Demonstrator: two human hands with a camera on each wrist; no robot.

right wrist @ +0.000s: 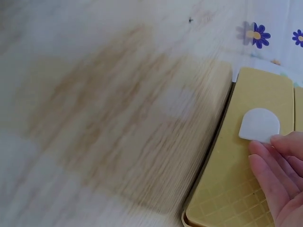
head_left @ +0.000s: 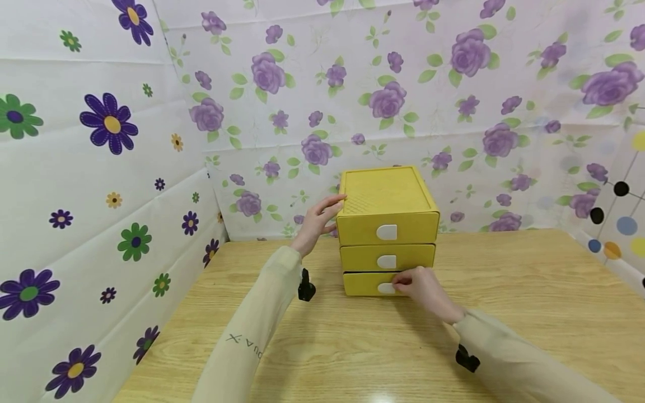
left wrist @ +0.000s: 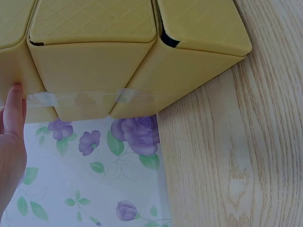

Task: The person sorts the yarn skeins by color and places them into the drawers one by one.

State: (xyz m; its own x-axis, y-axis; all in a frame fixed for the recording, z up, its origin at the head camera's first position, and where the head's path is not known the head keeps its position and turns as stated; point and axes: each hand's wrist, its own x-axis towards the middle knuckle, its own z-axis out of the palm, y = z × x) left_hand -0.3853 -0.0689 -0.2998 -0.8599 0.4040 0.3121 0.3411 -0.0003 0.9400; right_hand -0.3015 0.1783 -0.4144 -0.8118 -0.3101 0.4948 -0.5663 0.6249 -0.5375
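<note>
A yellow three-drawer storage box [head_left: 385, 190] stands on the wooden table, each drawer front bearing a white rounded pull. At its upper left edge is my left hand [head_left: 317, 224], fingers reaching to the rim of the top; in the left wrist view a fingertip [left wrist: 16, 92] presses the box's side wall [left wrist: 87, 68]. With thumb and fingers, my right hand [head_left: 423, 286] pinches the edge of the white pull [right wrist: 260, 124] on the bottom drawer [head_left: 360, 284]. A thin dark gap shows along that drawer's upper edge. The drawers' contents are hidden.
The wooden table [head_left: 327, 347] extends around the box on both sides and in front. Behind it hangs a purple-rose cloth [head_left: 312, 101], with a daisy-patterned cloth [head_left: 101, 184] at left. Clear tape [left wrist: 75, 98] runs across the box's side.
</note>
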